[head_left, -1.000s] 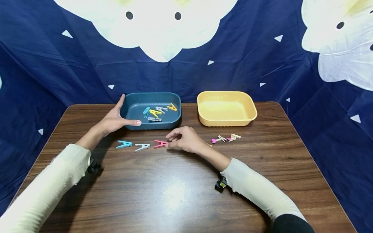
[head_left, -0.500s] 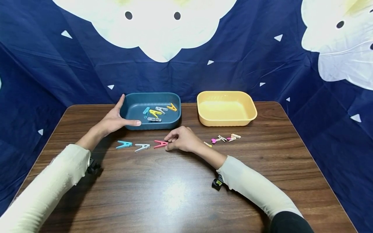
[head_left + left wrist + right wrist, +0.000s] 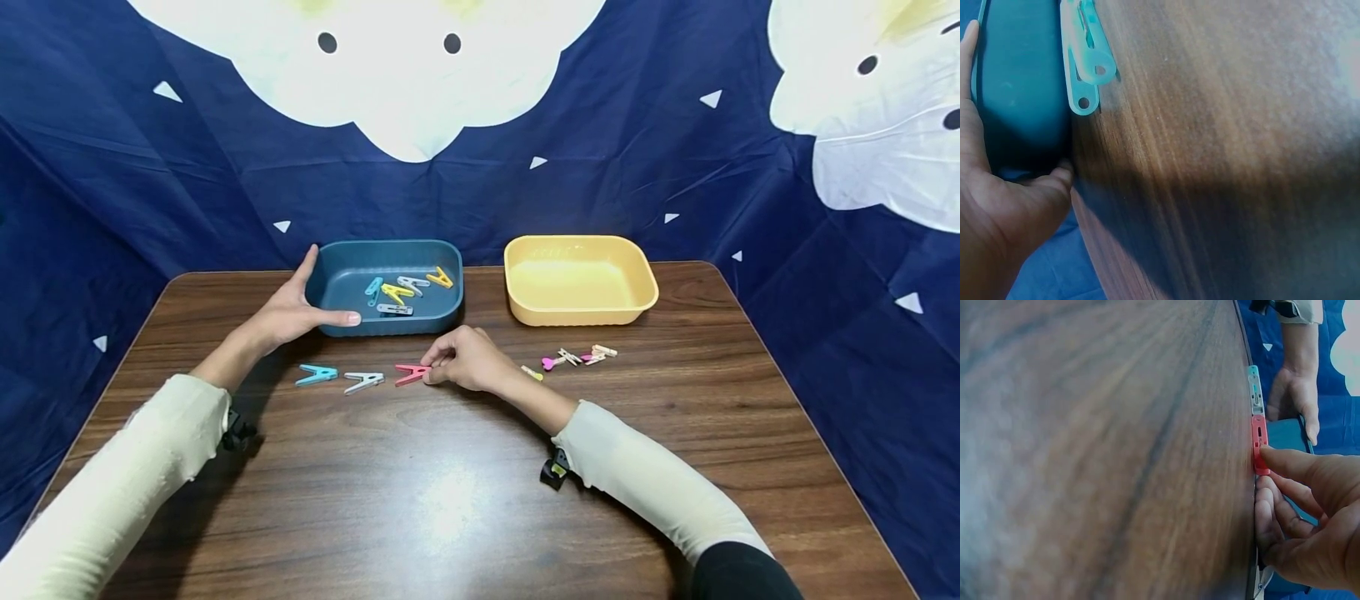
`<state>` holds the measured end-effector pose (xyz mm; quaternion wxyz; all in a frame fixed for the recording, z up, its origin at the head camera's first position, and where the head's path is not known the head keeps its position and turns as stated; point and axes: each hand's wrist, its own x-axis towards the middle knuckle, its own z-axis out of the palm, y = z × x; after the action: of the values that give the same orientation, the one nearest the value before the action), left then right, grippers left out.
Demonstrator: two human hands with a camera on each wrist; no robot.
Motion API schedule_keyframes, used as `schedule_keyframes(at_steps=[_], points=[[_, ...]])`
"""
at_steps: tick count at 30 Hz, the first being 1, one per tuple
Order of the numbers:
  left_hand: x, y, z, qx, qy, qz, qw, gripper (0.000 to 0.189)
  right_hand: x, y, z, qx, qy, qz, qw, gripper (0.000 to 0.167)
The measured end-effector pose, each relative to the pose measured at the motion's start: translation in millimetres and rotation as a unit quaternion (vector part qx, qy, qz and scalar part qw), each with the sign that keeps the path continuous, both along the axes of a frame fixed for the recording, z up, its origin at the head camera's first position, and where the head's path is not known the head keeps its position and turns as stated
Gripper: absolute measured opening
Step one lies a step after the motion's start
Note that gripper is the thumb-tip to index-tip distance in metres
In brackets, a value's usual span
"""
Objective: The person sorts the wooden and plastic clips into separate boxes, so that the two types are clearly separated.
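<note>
Clothespin (image 3: 410, 374), red, partly behind right hand (image 3: 470, 360)

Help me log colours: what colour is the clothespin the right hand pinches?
Pinkish red; the clothespin shows best in the head view.

I am watching from far away, and the arms are wearing long, pale cream sleeves. The left sleeve (image 3: 135, 479) is showing tiny bumps and soft folds, and its end is going wavy like a cut edge. The right sleeve (image 3: 652, 475) is looking smoother, and it is wrinkling a bit where a black sleeve (image 3: 745, 575) is starting. Under each cuff a small, dark gadget is sticking out: the left gadget (image 3: 238, 429) is looking black and chunky, and the right gadget (image 3: 555, 469) is showing a little yellow-green spot. Past the cuffs, the left hand (image 3: 288, 315) and right hand (image 3: 468, 358) are staying bare.
</note>
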<state>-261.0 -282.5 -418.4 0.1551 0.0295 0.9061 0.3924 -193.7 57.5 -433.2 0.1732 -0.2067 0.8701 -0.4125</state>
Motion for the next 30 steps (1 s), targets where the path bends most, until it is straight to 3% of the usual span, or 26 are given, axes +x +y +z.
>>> schedule_keyframes(at_steps=[17, 30], points=[[3.4, 2.9, -1.9, 0.016, 0.009, -0.005, 0.9998, 0.153, 7.6, 5, 8.4, -0.014, 0.026, 0.019, 0.9994, 0.007], [2.0, 1.2, -1.2, 0.013, 0.008, 0.004, 0.9999, 0.154, 4.7, 6, 27.9, -0.058, 0.058, 0.028, 0.9962, 0.01]])
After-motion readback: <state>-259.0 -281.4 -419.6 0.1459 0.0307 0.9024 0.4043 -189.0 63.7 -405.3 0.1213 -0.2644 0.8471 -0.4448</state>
